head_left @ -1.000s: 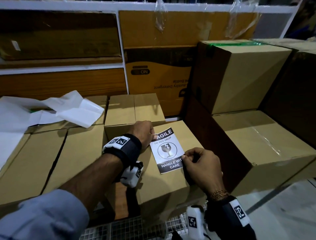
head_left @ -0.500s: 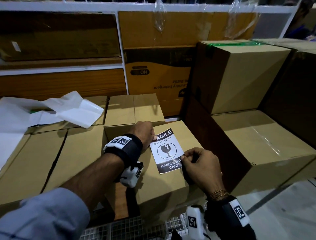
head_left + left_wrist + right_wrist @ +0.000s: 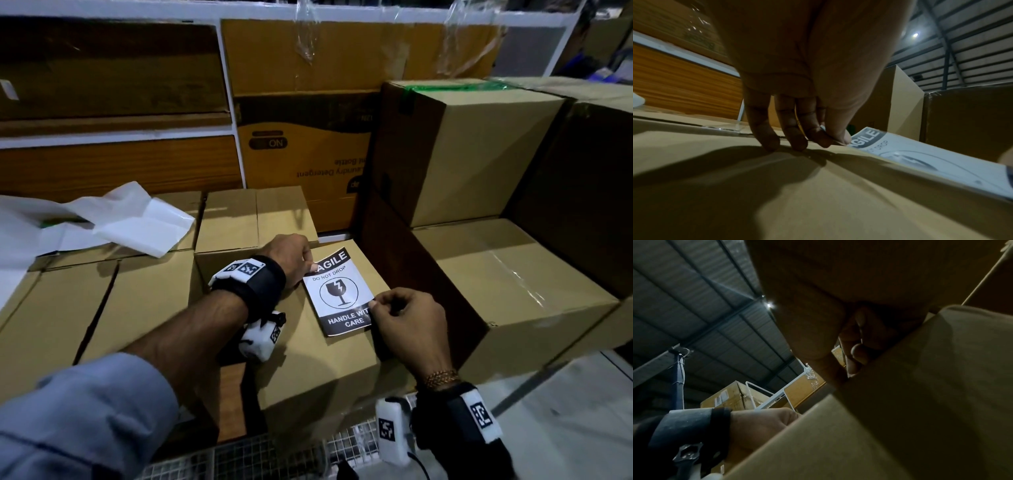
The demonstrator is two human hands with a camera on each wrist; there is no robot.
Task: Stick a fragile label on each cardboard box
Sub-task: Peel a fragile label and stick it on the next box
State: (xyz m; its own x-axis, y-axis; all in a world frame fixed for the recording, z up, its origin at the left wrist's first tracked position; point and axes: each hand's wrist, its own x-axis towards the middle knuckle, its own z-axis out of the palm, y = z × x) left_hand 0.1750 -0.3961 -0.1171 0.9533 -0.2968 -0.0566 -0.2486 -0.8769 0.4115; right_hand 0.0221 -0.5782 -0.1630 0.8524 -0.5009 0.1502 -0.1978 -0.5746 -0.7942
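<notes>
A white-framed shelf (image 3: 236, 113) is standing behind, wood panels (image 3: 116, 164) filling it. Overhead, a corrugated metal roof (image 3: 694, 293) is showing one glaring lamp (image 3: 915, 34).

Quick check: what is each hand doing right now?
Left hand: pinches the top left corner of the fragile label.
Right hand: pinches the label's lower right edge.

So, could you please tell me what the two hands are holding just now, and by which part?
Both pinch the black-and-white paper fragile label: the left hand at its top left corner, the right hand at its right edge, over the brown cardboard box.
</notes>
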